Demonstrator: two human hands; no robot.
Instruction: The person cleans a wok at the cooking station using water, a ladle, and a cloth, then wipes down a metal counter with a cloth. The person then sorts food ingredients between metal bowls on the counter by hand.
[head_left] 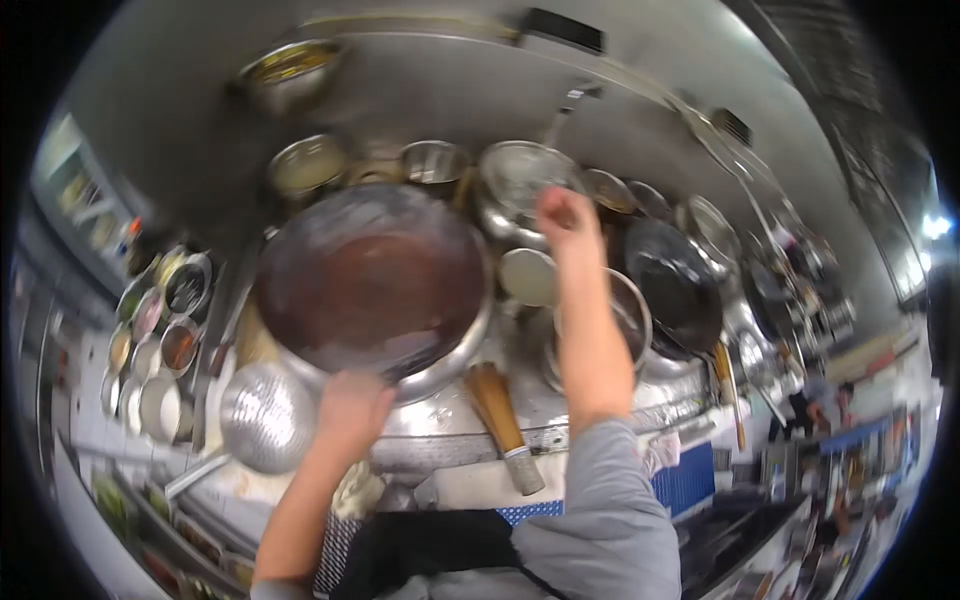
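Evidently: large wok (pixel 370 285) sat on stove (pixel 432 416) | left hand (pixel 352 408) clasped its near edge | right hand (pixel 562 212) blurred over steel pot (pixel 512 172), grip untellable | slack left grip could have let wok rock

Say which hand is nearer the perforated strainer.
Left. Left hand: just right of the strainer, at the large wok. Right hand: farther off, past the wok's right side.

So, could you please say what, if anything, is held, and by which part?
Left hand: the large wok, by its near rim. Right hand: too blurred to tell.
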